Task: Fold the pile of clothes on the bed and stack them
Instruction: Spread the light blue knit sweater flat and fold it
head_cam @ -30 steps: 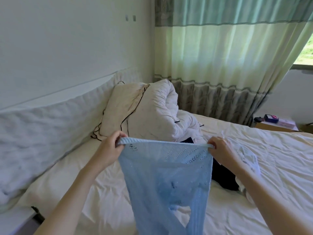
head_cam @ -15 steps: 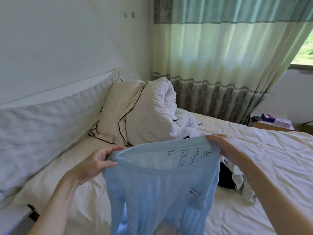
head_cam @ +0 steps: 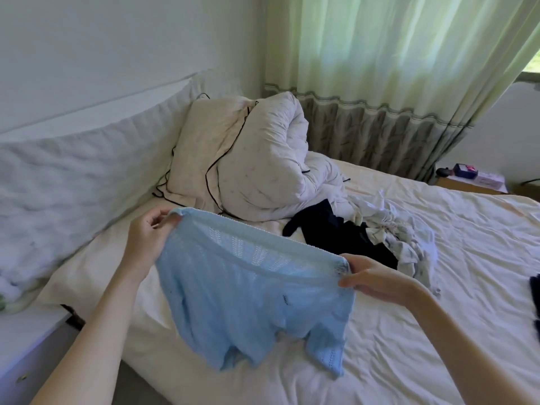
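A light blue knitted top (head_cam: 248, 302) is stretched between my hands above the bed (head_cam: 438, 331), its lower part hanging down onto the sheet. My left hand (head_cam: 149, 232) pinches one end of its upper edge. My right hand (head_cam: 374, 277) grips the other end. Behind it on the bed lies a pile of clothes: a black garment (head_cam: 342, 232) and a crumpled white patterned one (head_cam: 400, 235).
A rolled white duvet (head_cam: 271, 165) and a cream pillow (head_cam: 201, 150) lean at the head of the bed. A padded headboard (head_cam: 73, 176) runs along the left. A bedside table (head_cam: 473, 179) with small items stands far right. A dark cloth (head_cam: 536, 299) shows at the right edge.
Both hands have lowered the blue top toward the bed and tilted it, the right end now nearer me. The clothes pile behind it has come into view.
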Available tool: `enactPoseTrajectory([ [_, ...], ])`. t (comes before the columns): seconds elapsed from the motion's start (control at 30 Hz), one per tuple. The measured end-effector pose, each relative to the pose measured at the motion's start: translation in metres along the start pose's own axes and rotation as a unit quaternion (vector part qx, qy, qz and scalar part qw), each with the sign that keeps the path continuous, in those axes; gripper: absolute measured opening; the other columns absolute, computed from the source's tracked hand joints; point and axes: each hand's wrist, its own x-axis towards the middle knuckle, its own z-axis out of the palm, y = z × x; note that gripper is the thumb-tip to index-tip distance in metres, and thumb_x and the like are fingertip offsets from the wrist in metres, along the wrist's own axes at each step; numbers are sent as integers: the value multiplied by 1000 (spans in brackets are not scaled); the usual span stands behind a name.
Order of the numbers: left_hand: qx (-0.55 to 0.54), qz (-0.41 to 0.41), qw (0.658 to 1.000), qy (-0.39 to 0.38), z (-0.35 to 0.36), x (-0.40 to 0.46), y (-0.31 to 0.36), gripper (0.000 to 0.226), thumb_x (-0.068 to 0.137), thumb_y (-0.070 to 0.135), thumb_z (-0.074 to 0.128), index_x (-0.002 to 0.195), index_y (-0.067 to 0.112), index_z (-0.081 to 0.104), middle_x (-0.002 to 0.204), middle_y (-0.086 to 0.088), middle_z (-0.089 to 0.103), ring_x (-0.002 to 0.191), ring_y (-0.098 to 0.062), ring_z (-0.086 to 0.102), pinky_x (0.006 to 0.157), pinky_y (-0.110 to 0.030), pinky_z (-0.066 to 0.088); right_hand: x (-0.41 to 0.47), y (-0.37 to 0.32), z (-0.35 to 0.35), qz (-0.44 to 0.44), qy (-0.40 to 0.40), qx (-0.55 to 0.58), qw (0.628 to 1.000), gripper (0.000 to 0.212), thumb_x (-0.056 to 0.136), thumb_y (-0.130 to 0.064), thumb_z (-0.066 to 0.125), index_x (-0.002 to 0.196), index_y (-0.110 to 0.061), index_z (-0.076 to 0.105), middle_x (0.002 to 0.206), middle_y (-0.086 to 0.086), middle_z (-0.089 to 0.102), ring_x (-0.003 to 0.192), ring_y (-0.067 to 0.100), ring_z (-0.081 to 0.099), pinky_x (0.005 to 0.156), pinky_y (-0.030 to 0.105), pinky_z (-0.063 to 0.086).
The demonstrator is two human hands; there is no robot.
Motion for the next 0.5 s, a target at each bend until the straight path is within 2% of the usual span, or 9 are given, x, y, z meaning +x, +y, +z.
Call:
enactPoseTrajectory([
  [0.07,25,-1,1000,4,-7,-6,-10,12,88,23,64,79,15,64,73,-4,56,66,-14,46,59,-25,36,2,14,15,9,37,-70,997,31,80,19,51,99,-2,63,90,9,66,86,23,63,77,28,50],
  [0.13,50,-10,999,3,-14,-16,-23,15,85,26,66,75,16,63,68,-2,55,65,-15,45,59,-25,35,4,32,25,-3,152,-186,971,23,80,15,56,79,-7,62,73,7,56,70,18,53,68,29,42],
  [0.23,132,-33,989,-50,-22,-42,-40,18,80,27,72,65,23,61,57,8,55,59,-14,46,56,-19,36,-4,56,31,-58,332,-241,910,10,80,5,66,78,-5,67,67,3,55,63,15,48,64,26,38],
  [0.3,184,-39,975,-114,-30,-63,-48,20,77,25,75,62,24,63,55,10,59,56,-12,49,49,-12,34,-13,62,31,-95,416,-256,867,7,80,-4,70,76,-8,67,62,-3,55,57,9,46,57,15,35],
  [0.4,177,-44,966,-185,-42,-96,-52,26,82,12,70,66,33,66,65,16,66,62,-2,56,55,-6,39,-24,62,32,-118,478,-230,840,22,82,-14,70,67,-8,56,54,-4,45,50,9,37,46,13,30],
  [0.5,175,-34,973,-148,-46,-128,-51,24,88,8,62,75,28,64,73,9,66,70,-10,56,62,-9,39,-39,59,43,-148,493,-201,834,28,83,-18,70,67,-3,53,55,-2,42,51,10,34,45,15,28],
])
